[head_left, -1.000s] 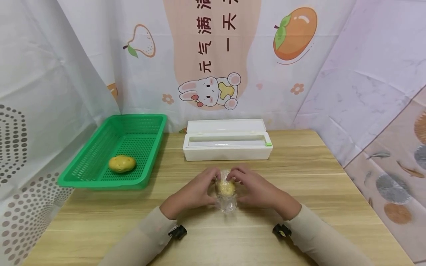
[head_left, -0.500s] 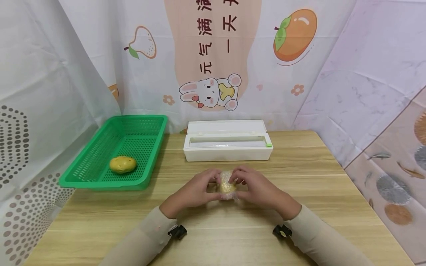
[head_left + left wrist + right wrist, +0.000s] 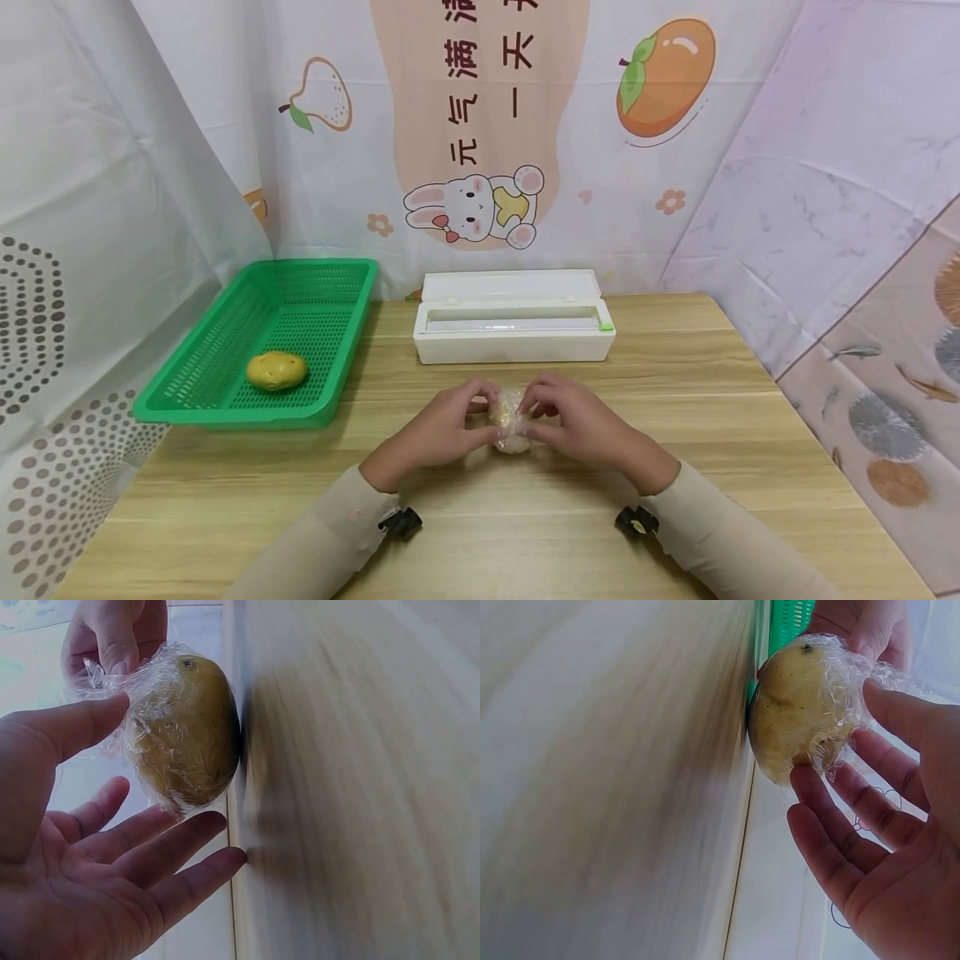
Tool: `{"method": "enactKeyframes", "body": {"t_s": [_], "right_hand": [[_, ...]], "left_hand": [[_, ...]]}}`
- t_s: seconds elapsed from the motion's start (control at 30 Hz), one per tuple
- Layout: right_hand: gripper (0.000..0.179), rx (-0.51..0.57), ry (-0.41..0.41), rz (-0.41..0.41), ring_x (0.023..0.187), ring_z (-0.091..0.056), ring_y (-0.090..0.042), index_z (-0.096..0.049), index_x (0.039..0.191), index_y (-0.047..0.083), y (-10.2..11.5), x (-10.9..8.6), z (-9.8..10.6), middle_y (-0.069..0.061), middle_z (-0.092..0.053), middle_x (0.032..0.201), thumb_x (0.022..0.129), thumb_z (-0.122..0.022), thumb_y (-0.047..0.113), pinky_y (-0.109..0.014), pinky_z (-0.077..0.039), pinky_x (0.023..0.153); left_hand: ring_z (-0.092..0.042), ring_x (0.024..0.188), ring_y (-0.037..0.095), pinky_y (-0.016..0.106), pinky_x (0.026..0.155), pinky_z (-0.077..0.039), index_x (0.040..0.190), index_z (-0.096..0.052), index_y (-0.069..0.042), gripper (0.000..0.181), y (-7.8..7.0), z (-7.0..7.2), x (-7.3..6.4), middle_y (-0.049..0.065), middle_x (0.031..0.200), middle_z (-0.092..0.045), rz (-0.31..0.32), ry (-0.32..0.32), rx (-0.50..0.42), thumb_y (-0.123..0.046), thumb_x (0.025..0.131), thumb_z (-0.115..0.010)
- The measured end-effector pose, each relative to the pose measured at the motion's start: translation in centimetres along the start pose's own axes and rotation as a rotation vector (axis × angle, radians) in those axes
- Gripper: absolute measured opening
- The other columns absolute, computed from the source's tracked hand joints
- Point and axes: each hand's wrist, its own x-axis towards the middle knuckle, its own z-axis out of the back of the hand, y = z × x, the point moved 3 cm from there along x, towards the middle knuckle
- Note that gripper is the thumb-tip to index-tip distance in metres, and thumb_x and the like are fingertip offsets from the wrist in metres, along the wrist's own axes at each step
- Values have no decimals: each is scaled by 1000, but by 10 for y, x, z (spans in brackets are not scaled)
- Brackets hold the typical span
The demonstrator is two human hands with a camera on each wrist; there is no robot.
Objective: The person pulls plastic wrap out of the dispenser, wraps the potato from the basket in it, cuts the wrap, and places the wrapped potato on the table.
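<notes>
A potato (image 3: 196, 727) in crumpled clear plastic wrap (image 3: 840, 697) sits on the table between both hands. From its left side my left hand (image 3: 450, 423) holds it, thumb on the bunched film and fingertips at the potato's far end. My right hand (image 3: 572, 423) holds it from the other side in the same way, its thumb (image 3: 900, 712) pressing the gathered film. The wrap looks bunched on top and towards the person; part of the potato's skin shows through smoothly in the wrist views. In the head view the fingers partly cover the bundle.
Behind the hands stands a white plastic-wrap dispenser box (image 3: 514, 347) with its lid raised and a roll inside. At the left is a green basket (image 3: 347, 350) holding one bare potato (image 3: 277, 371). A printed curtain (image 3: 637, 208) hangs behind the wooden table (image 3: 675, 375).
The loose film hanging at the potato's near end has been folded up over it. Both thumbs have moved in onto the film; the basket and box have stayed put.
</notes>
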Motion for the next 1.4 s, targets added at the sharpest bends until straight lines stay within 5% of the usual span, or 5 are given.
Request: {"method": "enactKeyframes", "body": {"t_s": [0.37,0.7,0.93,1.13,1.4], "right_hand": [[6,89,-27,9,89,-69,-11,-74,95,24,0,2,1,7,-66,102,93,-80,22,-30,-60,78],[12,140,-17,-33,93,-71,-14,-73,94,24,0,2,-1,6,-65,103,89,-83,22,-36,-62,82],[13,133,-28,-79,90,-71,-13,-72,94,30,-2,2,-2,11,-65,100,91,-80,40,-34,-61,78],[7,118,-64,-118,79,-66,-15,-74,89,30,-4,4,-1,11,-68,94,95,-77,34,-28,-56,67],[12,259,-63,-271,84,-71,-18,-72,89,21,-9,4,-3,2,-69,96,91,-81,28,-32,-58,72]], "left_hand": [[-67,124,23,31,97,-58,130,-52,-18,47,2,-1,-1,0,135,-61,89,-17,-75,-31,94,-79],[-67,124,29,40,96,-59,144,-53,-9,74,4,1,-1,4,139,-60,210,-59,-246,-38,84,-87],[-68,123,25,44,96,-58,130,-65,-17,56,5,0,0,0,137,-63,255,-101,-209,-48,87,-82],[-70,117,21,43,92,-59,123,-68,-19,47,4,-2,1,3,138,-63,266,-117,-180,-49,89,-80],[-73,111,23,42,89,-60,110,-74,-18,32,5,-3,5,1,134,-66,253,-143,-164,-43,90,-80]]}}
